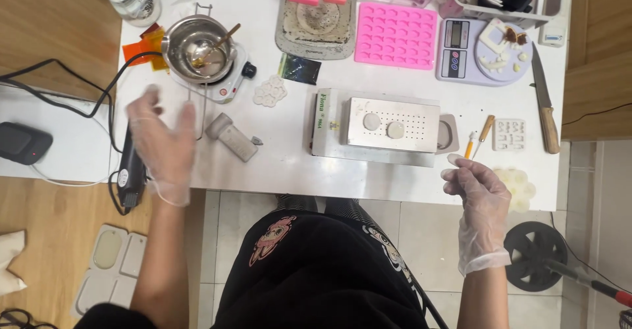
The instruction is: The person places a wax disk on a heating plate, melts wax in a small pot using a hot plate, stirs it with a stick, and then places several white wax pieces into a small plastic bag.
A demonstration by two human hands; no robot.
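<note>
1. Clear-gloved left hand [161, 146] is hovering, blurred, fingers spread and holding nothing, over the white table [289, 171] near its left edge, just left of a small grey cylinder tool [232, 138].
2. Right hand [477, 194] is hanging off the near right edge, its grip loosely open and empty.
3. Risk, as a judgement: the left hand could be brushing the steel melting pot [197, 49] on its hotplate, tipping it.
4. Lying on its side, the grey tool is looking stubby with a pointed end.
</note>
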